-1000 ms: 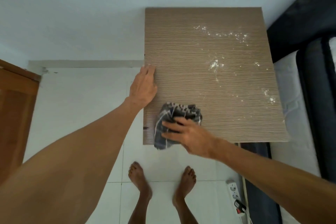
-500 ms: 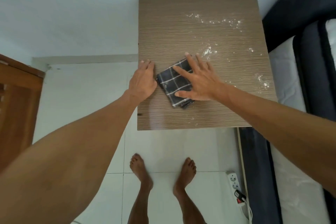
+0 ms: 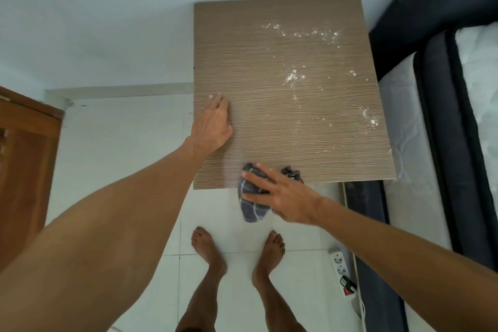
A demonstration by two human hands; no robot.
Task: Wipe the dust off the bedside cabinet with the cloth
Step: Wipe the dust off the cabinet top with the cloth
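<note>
Bare feet (image 3: 210, 253) stand on white floor tiles (image 3: 129, 170), with a power strip (image 3: 340, 264) at right. The right hand (image 3: 283, 197), fingers straight and slightly spread, presses the dark checked cloth (image 3: 252, 210) at the near edge of the bedside cabinet (image 3: 256, 67); the cloth overhangs the edge. The left hand (image 3: 213, 124) lies flat on the left edge, fingers together. White dust (image 3: 293, 77) lies across the right and far areas. A mattress (image 3: 404, 121) adjoins on the right, and a pale wall (image 3: 107, 21) stands behind.

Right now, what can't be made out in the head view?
All from the head view:
Cloth: middle covered by the right hand; motion-blurred, fold unclear.
Cabinet: front and sides hidden under its own top.
Left hand: underside hidden by its own back.
Bed: cut off by the right frame edge.
Power strip: too small to read its switch.
</note>
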